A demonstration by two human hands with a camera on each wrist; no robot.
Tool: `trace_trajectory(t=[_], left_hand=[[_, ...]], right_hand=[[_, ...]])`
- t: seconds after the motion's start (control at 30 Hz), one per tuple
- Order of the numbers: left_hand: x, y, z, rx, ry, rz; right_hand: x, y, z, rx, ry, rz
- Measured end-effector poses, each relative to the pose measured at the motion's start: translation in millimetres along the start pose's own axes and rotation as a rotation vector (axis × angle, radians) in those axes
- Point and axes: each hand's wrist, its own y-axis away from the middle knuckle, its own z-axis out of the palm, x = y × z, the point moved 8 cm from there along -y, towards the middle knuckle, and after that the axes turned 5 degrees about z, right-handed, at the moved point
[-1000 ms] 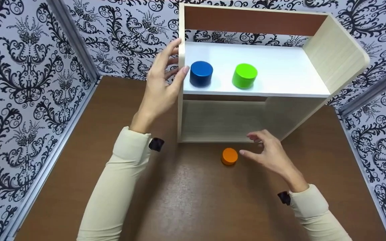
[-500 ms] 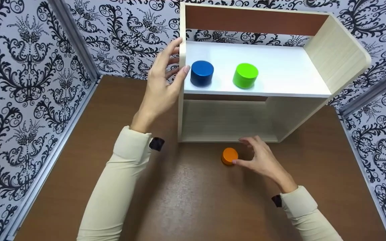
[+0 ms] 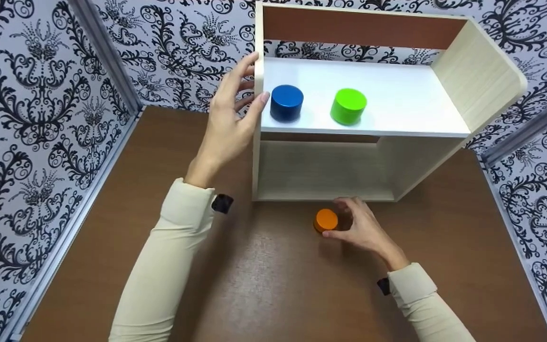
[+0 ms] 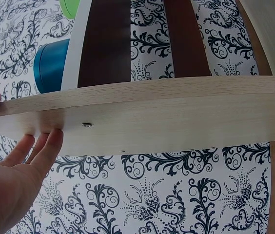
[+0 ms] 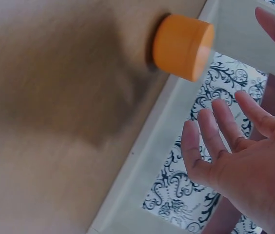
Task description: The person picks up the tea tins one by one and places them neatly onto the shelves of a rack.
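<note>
Black-and-white scroll-patterned walls [image 3: 36, 142] surround a brown worktop [image 3: 264, 285], and before you stands a pale wooden shelf unit [image 3: 482, 78] with a white shelf [image 3: 401, 102] across it. Your left hand [image 3: 226, 121] grips the unit's left side panel [image 4: 157, 117]: your thumb lies over the front edge, while your fingers, bent a little and slightly spread, press on the outer face. Your right hand [image 3: 363, 229] is down near the worktop, just beside an orange cylinder [image 3: 326, 220]. Its fingers and thumb are parted wide at the cylinder's right side and hold nothing; the right wrist view shows them clear of it. You have the orange cylinder upright on the worktop, just in front of the unit's lower front edge. Above, a blue cylinder [image 3: 287, 103] stands on the white shelf near your left thumb, and a green cylinder [image 3: 348, 106] stands to its right, apart from it. Your cream sleeves [image 3: 155, 270] end in thick cuffs.
</note>
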Motion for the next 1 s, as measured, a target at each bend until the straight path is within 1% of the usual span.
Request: trace_trajectory(t=[0.17,0.33,0.43,0.57,1.0], left_hand=[[0.0,0.1,-0.1,0.001,0.000,0.003],[0.0,-0.2,0.3,0.000,0.002,0.002],[0.9,0.0,-0.1,0.003,-0.002,0.013],[1.6,0.3,-0.5,0.004,-0.008,0.023],[0.7,-0.1,-0.5,-0.004,-0.013,0.020]], right_hand=[[6,-0.9,7,-0.009,-0.035,0.003],[14,-1.7,14,-0.026,-0.066,0.031],[18,-3.2,18,-0.032,-0.076,0.046],[21,-5.0,20,-0.032,-0.099,0.059],[29,-10.3,28,-0.033,-0.135,0.070]])
